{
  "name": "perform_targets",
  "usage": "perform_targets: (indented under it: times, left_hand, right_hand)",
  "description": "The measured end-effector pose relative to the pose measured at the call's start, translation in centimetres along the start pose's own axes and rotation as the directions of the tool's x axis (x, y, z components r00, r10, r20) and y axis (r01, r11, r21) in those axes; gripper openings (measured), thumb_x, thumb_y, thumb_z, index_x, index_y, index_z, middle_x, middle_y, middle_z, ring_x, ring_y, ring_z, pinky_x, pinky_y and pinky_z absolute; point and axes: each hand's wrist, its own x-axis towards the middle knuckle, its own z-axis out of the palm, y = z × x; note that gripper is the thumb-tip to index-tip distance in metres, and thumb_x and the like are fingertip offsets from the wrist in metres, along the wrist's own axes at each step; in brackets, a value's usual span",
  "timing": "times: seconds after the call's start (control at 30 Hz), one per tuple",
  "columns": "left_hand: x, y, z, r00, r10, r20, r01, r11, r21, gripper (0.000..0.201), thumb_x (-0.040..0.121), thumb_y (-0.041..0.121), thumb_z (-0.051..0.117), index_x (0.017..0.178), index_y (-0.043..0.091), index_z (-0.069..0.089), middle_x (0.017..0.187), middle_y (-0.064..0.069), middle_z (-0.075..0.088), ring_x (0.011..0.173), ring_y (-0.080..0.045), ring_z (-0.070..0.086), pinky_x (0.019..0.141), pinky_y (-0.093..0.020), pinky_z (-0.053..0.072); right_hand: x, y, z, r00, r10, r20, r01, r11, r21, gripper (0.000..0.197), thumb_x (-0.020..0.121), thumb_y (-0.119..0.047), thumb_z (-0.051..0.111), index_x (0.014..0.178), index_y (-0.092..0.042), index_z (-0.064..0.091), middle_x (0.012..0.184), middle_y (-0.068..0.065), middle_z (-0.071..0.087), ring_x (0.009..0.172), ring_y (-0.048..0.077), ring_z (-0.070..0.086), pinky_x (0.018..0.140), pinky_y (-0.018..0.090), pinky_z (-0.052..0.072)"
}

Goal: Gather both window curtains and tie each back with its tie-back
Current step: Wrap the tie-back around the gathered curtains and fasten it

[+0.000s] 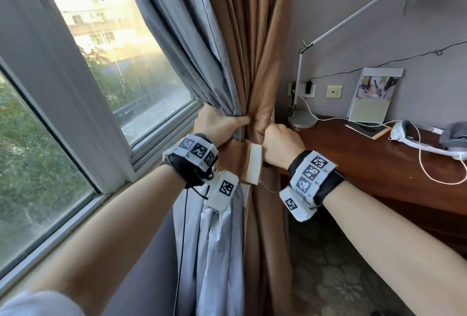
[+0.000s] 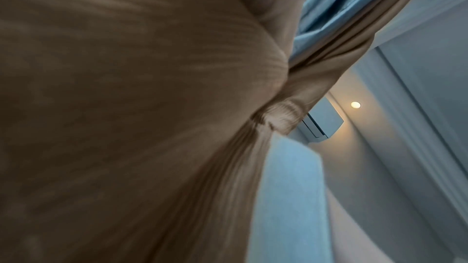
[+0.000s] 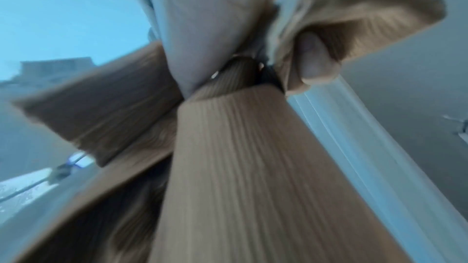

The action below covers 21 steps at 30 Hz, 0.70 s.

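Observation:
A brown curtain [image 1: 255,45] with grey lining [image 1: 192,37] hangs gathered at the window's right side. A brown tie-back [image 1: 254,164] with a cream underside wraps the bundle at sill height, and its loose end hangs between my wrists. My left hand [image 1: 235,123] grips the gathered curtain from the left, thumb pressed on the brown folds. My right hand [image 1: 269,132] is a fist on the tie-back's brown fabric. In the right wrist view my thumb [image 3: 314,57] pinches that fabric above the flat band [image 3: 240,157]. Brown cloth [image 2: 126,107] fills the left wrist view, bunched at a tight fold [image 2: 276,117].
The window sill [image 1: 151,161] lies just left of the bundle. A wooden desk [image 1: 366,164] stands close on the right with a lamp [image 1: 302,118], a leaflet stand [image 1: 371,103] and white headphones [image 1: 409,139]. Patterned carpet [image 1: 328,265] lies below.

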Motion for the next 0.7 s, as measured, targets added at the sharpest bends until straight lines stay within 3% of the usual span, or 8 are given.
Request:
perform_targets:
  times: [0.1,0.23,0.3,0.37,0.43,0.53,0.57,0.7]
  left_hand:
    - [0.1,0.1,0.6,0.999,-0.001,-0.034,0.002,1.000,0.031,0.085,0.036,0.064,0.070,0.112,0.026,0.063,0.109,0.008,0.068,0.104,-0.015,0.062,0.093,-0.034,0.051]
    - [0.2,0.5,0.4,0.999,-0.015,-0.031,0.017,0.999,0.049,0.085,0.037,0.064,0.068,0.113,0.026,0.063,0.110,0.005,0.068,0.104,-0.017,0.063,0.093,-0.036,0.052]
    - [0.4,0.3,0.2,0.999,-0.044,-0.029,0.045,0.997,0.058,0.086,0.040,0.063,0.070,0.116,0.024,0.061,0.111,0.004,0.067,0.104,-0.016,0.062,0.093,-0.035,0.051]
    - [0.4,0.1,-0.1,1.000,-0.024,-0.017,0.026,0.998,0.064,0.087,0.042,0.062,0.070,0.118,0.021,0.060,0.111,0.004,0.067,0.103,-0.015,0.062,0.092,-0.033,0.052]
    - [-0.1,0.3,-0.4,0.997,0.005,0.076,-0.008,0.999,0.045,0.071,0.055,0.052,0.076,0.116,0.019,0.062,0.111,0.005,0.066,0.104,-0.013,0.061,0.093,-0.028,0.049]
    - [-0.8,0.7,-0.7,0.968,0.035,0.250,-0.021,0.998,-0.055,0.052,0.070,0.032,0.081,0.115,0.020,0.060,0.108,0.012,0.062,0.102,-0.002,0.057,0.092,-0.015,0.043]
    - [-0.8,0.7,-0.9,0.966,0.036,0.257,-0.020,0.998,-0.063,0.051,0.068,0.032,0.083,0.112,0.021,0.060,0.105,0.014,0.061,0.101,0.000,0.057,0.090,-0.013,0.043]
    - [0.2,0.4,-1.3,0.988,-0.013,0.156,0.028,0.995,-0.098,0.072,0.054,0.038,0.090,0.118,0.018,0.061,0.111,0.008,0.065,0.106,-0.008,0.059,0.098,-0.025,0.045]
  right_hand:
    - [-0.6,0.2,0.0,0.999,0.023,-0.049,-0.021,0.998,0.051,0.027,0.086,-0.020,0.055,0.108,-0.004,0.050,0.110,0.021,0.063,0.102,0.042,0.059,0.077,0.039,0.045]
    - [-0.8,-0.8,0.5,0.994,0.032,-0.103,-0.015,0.986,0.168,0.042,0.091,-0.040,0.050,0.115,-0.006,0.049,0.117,0.016,0.059,0.108,0.038,0.057,0.083,0.037,0.043]
    - [-1.0,-1.4,0.8,0.991,0.021,-0.129,0.008,0.975,0.221,0.038,0.096,-0.037,0.042,0.115,-0.006,0.050,0.120,0.017,0.055,0.110,0.038,0.055,0.086,0.039,0.042]
    - [-0.9,-1.7,1.3,0.990,-0.012,-0.137,0.030,0.991,0.131,0.032,0.097,-0.026,0.041,0.118,-0.003,0.049,0.120,0.019,0.051,0.108,0.041,0.054,0.083,0.042,0.041]
    - [-0.6,-2.0,1.7,0.992,-0.019,-0.121,0.022,1.000,0.021,0.031,0.096,-0.016,0.040,0.123,0.000,0.045,0.120,0.020,0.047,0.107,0.042,0.055,0.080,0.042,0.041]
    - [0.0,-2.8,1.6,0.997,0.007,-0.071,-0.006,1.000,0.008,0.042,0.099,-0.022,0.039,0.135,-0.002,0.038,0.124,0.019,0.044,0.109,0.041,0.055,0.084,0.043,0.043]
    - [0.1,-3.0,1.7,0.998,-0.010,-0.059,0.010,1.000,0.004,0.042,0.099,-0.021,0.039,0.136,-0.002,0.038,0.125,0.019,0.044,0.109,0.042,0.055,0.086,0.043,0.043]
    - [-0.5,-3.4,2.1,0.991,-0.103,-0.089,0.107,0.993,0.050,0.034,0.099,-0.016,0.038,0.127,0.001,0.045,0.125,0.019,0.046,0.109,0.041,0.054,0.084,0.042,0.041]
